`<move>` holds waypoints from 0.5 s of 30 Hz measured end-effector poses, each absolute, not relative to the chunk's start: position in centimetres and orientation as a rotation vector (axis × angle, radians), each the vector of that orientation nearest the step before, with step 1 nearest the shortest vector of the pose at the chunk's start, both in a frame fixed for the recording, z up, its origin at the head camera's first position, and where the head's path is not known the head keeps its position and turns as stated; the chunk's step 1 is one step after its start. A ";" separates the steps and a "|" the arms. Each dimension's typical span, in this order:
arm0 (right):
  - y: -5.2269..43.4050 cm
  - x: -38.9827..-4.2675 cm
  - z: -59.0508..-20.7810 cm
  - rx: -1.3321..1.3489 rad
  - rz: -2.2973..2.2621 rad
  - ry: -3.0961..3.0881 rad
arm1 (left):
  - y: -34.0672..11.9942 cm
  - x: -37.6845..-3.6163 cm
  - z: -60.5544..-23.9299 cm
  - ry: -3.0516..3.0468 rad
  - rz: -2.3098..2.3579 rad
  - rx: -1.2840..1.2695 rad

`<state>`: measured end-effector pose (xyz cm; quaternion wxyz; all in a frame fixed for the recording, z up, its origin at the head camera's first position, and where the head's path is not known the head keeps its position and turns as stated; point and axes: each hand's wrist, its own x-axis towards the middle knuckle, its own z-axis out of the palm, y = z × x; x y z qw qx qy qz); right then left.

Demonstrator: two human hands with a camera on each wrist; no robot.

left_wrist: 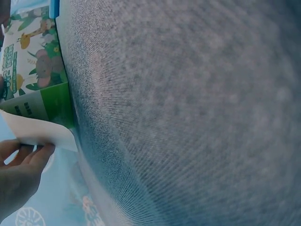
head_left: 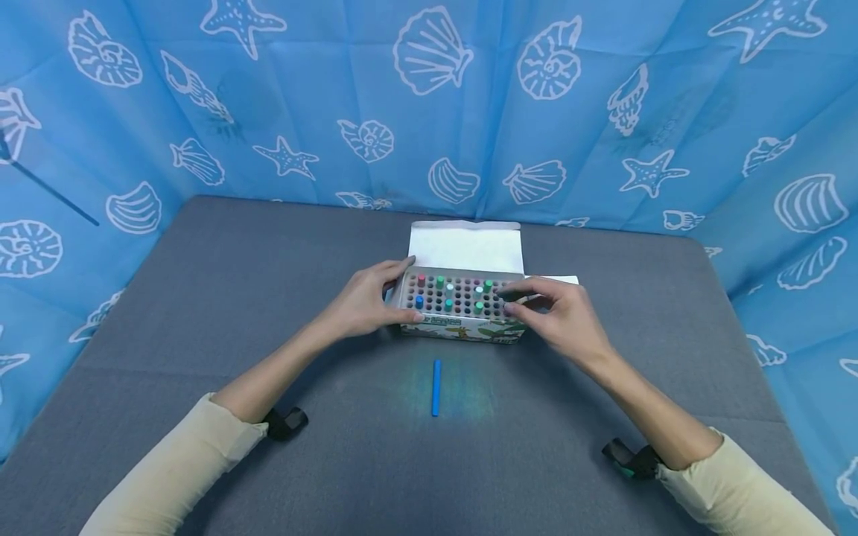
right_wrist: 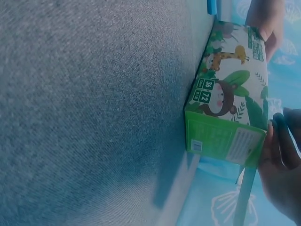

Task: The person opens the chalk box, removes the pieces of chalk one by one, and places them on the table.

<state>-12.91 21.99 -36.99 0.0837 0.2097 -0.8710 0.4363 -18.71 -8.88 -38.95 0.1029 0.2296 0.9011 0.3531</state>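
Observation:
A printed cardboard box [head_left: 462, 329] with animal pictures stands on the table, its white lid flap [head_left: 465, 249] folded back. Its top is a grey tray of holes [head_left: 459, 272], with several coloured marker ends [head_left: 440, 282] standing in them. My left hand [head_left: 362, 298] grips the box's left end, thumb at the front edge and fingers at the back; in the left wrist view these fingers lie by a white side flap [left_wrist: 42, 132]. My right hand [head_left: 559, 309] bends over the tray's right end, thumb and forefinger close together. Whether a marker is between them is hidden.
A blue marker [head_left: 436, 388] lies on the grey tabletop [head_left: 362, 447] in front of the box. Another white flap [head_left: 563, 279] sticks out at the box's right. Behind the table hangs a blue curtain [head_left: 302, 89] with shells and starfish.

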 end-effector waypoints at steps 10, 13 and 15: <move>22.9 -13.2 -37.5 0.577 1.159 -2.622 | -8.9 -18.7 -39.0 2.658 1.050 0.680; 23.2 -13.3 -37.5 0.570 1.151 -2.643 | -8.9 -18.7 -38.9 2.655 1.053 0.683; 23.4 -13.4 -37.4 0.577 1.137 -2.661 | -8.9 -18.6 -38.9 2.655 1.052 0.687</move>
